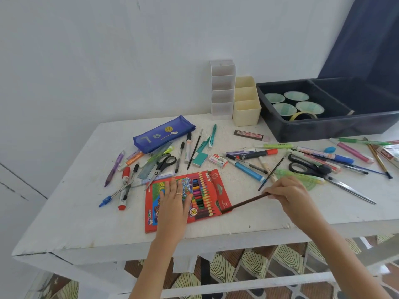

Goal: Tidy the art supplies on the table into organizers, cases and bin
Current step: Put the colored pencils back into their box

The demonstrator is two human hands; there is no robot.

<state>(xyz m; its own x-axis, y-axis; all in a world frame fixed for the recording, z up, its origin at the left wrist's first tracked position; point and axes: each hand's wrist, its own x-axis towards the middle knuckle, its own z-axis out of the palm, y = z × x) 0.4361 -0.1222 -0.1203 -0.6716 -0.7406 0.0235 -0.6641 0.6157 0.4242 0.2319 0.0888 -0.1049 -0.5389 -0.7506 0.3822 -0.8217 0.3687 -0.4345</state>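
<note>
Evidently steadying it, the left hand (176, 196) lies flat, fingers straight, on the red pencil box (155, 221), probably so the box does not slide. The right hand (285, 192) pinches the far end of a brown pencil (246, 203) between thumb and fingertips and angles its tip at the box's open end. Whether the tip is already inside is hard to make out. Pens, markers and scissors (311, 167) lie scattered over the white table (86, 223). The blue pencil case (162, 134), cream organizer (246, 108) and dark bin (323, 128) stand behind. Supplies at the far right are cut off by the frame.
</note>
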